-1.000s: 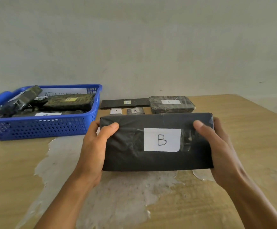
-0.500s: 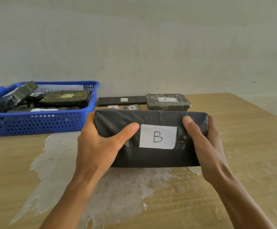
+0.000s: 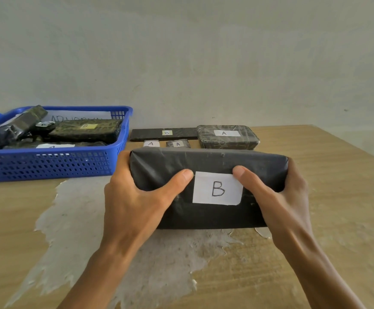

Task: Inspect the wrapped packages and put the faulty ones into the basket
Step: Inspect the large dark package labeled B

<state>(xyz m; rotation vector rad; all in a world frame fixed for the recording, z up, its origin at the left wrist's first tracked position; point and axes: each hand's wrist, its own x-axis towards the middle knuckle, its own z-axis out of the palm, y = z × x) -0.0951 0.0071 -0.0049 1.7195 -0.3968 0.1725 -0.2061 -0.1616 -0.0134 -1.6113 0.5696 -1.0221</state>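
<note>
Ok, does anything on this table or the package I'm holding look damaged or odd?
The table stands out: a large pale patch where the wood finish looks peeled away, spreading under your hands. The black package labelled B shows only wrinkles, no visible tear. In the blue basket, packages lie jumbled, one propped on the rim.

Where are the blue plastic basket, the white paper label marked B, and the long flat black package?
blue plastic basket [image 3: 47, 163], head view, front wall
white paper label marked B [image 3: 217, 188], head view, centre
long flat black package [image 3: 146, 134], head view, left part

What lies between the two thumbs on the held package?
In the head view, the white label marked B lies between the left thumb and right thumb.
</note>
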